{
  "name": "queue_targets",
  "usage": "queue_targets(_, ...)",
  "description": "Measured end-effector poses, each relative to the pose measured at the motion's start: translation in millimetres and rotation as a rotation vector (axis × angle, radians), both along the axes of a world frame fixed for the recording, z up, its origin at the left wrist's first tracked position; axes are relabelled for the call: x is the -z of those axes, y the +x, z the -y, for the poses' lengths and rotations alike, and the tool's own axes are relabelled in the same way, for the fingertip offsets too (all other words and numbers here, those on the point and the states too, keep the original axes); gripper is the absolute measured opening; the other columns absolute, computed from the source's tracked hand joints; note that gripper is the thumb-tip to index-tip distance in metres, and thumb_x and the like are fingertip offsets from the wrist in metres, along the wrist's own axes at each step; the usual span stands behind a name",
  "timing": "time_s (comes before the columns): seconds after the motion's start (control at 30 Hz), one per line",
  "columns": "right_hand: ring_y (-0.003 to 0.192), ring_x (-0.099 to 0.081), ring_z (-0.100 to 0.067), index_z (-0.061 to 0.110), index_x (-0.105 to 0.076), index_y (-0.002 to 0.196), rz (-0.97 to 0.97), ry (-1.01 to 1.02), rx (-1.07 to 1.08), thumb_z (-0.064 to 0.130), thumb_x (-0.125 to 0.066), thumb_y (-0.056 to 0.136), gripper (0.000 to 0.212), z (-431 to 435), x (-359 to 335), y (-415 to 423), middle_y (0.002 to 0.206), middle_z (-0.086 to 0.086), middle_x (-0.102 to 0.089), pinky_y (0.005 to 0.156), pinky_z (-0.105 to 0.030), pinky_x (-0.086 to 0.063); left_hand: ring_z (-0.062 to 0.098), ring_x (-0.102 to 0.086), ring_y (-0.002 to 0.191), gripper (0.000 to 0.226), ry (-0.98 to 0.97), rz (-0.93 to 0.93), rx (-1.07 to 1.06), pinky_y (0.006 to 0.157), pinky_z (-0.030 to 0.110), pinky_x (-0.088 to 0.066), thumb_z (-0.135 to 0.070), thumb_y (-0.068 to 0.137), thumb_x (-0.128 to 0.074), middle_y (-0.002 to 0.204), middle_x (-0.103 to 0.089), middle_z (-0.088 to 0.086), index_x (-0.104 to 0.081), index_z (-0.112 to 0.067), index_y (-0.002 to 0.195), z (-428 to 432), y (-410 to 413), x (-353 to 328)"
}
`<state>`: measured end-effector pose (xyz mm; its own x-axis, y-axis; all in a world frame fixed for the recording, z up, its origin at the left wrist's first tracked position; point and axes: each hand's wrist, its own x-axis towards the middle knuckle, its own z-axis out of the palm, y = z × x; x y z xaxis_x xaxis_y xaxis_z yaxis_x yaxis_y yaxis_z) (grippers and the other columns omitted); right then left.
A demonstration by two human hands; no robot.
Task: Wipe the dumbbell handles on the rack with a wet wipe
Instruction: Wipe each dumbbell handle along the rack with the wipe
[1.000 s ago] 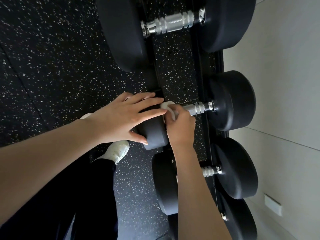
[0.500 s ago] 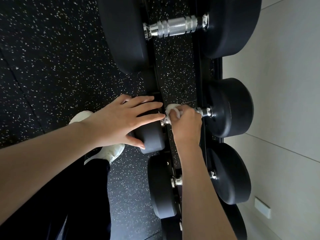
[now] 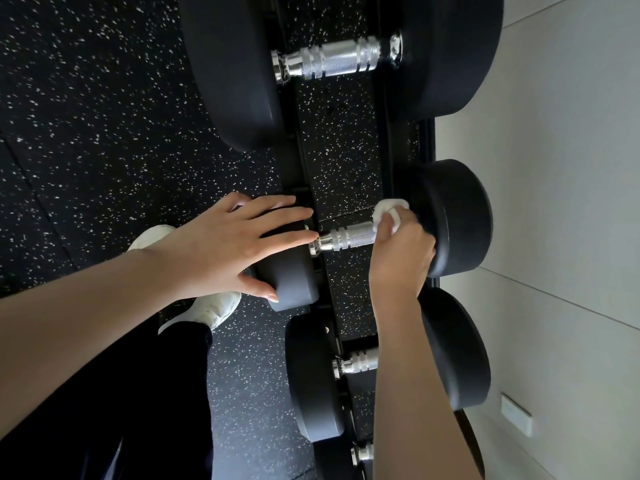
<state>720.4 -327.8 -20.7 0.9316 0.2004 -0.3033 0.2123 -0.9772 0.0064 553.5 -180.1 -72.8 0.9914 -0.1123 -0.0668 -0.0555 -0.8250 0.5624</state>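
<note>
The right hand was clamped around the far end of the chrome handle of the middle dumbbell, fingers curled shut on a white wet wipe bunched right up against the outer black weight head. The wipe poked out above the knuckles, pressed to the handle where it met that head. The left hand lay flat with fingers spread and apart, palm down on the near weight head, gripping nothing, fingertips reaching just to the handle's inner collar. The dumbbell sat across the black rack, whose rails ran up the view. A bigger dumbbell rested above it, another below, partly hidden by the right forearm. A white shoe stood on the speckled floor under the left wrist.
</note>
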Motion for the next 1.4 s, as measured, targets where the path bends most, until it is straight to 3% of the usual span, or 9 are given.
queue_targets(0.1,0.088,-0.062,-0.033,0.01,-0.061,0.11,0.007,0.03,0.004,0.023,-0.046,0.096,0.024,3,1,0,0.094,-0.016,-0.066,0.074,-0.035,-0.045,0.025,-0.031,0.136,0.084,-0.003,0.0,0.002,0.094,0.039,-0.033,-0.066,0.071,-0.052,0.151,-0.035,0.001,-0.035,-0.026,0.144,0,0,0)
queue_targets(0.3,0.085,-0.063,-0.03,0.008,-0.061,0.109,-0.069,0.074,-0.031,0.02,-0.047,0.095,0.024,3,2,-2,0.092,-0.015,-0.065,0.065,-0.027,-0.041,0.024,-0.03,0.136,0.085,-0.01,0.001,0.001,0.095,0.044,-0.039,-0.066,0.071,-0.053,0.151,-0.036,0.0,-0.034,-0.027,0.144,0,0,0)
queue_targets(0.6,0.073,-0.062,-0.034,0.01,-0.05,0.108,-0.239,0.286,-0.115,0.018,-0.047,0.096,0.015,7,10,-49,0.078,-0.015,-0.064,0.056,-0.03,-0.036,0.026,-0.032,0.137,0.085,0.055,-0.041,0.044,0.095,0.046,-0.043,-0.066,0.071,-0.052,0.152,-0.033,0.002,-0.038,-0.023,0.144,1,2,-8)
queue_targets(0.7,0.066,-0.063,-0.032,0.007,-0.05,0.104,-0.21,0.425,-0.067,0.016,-0.048,0.095,0.013,13,3,-56,0.076,-0.014,-0.065,0.053,-0.035,-0.043,0.028,-0.037,0.135,0.084,0.101,-0.058,0.063,0.092,0.045,-0.045,-0.065,0.072,-0.051,0.151,-0.035,0.004,-0.041,-0.021,0.143,1,4,-16)
queue_targets(0.83,0.068,-0.062,-0.029,0.007,-0.049,0.099,-0.201,0.588,0.029,0.017,-0.049,0.095,0.011,18,-16,-56,0.076,-0.011,-0.064,0.06,-0.043,-0.049,0.029,-0.048,0.125,0.077,0.145,-0.046,0.076,0.088,0.044,-0.049,-0.06,0.076,-0.052,0.143,-0.046,0.008,-0.049,-0.014,0.137,0,7,-35)
queue_targets(1.0,0.078,-0.064,-0.027,0.009,-0.046,0.101,-0.247,0.653,0.021,0.019,-0.046,0.096,0.011,17,-41,-53,0.085,-0.009,-0.066,0.068,-0.043,-0.051,0.029,-0.057,0.115,0.063,0.2,-0.031,0.018,0.08,0.043,-0.053,-0.05,0.078,-0.056,0.135,-0.053,0.01,-0.058,-0.009,0.127,-13,14,-65)
queue_targets(1.23,0.074,-0.061,-0.021,0.014,-0.045,0.097,-0.194,0.636,-0.026,0.02,-0.048,0.095,0.007,-24,-49,-33,0.081,-0.005,-0.063,0.064,-0.036,-0.048,0.028,-0.054,0.118,0.057,0.287,-0.034,-0.065,0.084,0.044,-0.051,-0.046,0.082,-0.056,0.135,-0.052,0.01,-0.06,-0.008,0.124,-70,40,-84)
queue_targets(1.4,0.079,-0.051,-0.016,0.007,-0.052,0.094,-0.101,0.681,0.033,0.014,-0.053,0.092,0.007,-77,-30,-12,0.09,-0.003,-0.057,0.062,-0.016,-0.032,0.031,-0.056,0.115,0.058,0.315,-0.051,-0.052,0.082,0.045,-0.051,-0.043,0.078,-0.066,0.129,-0.057,0.012,-0.061,-0.005,0.121,-117,64,-68)
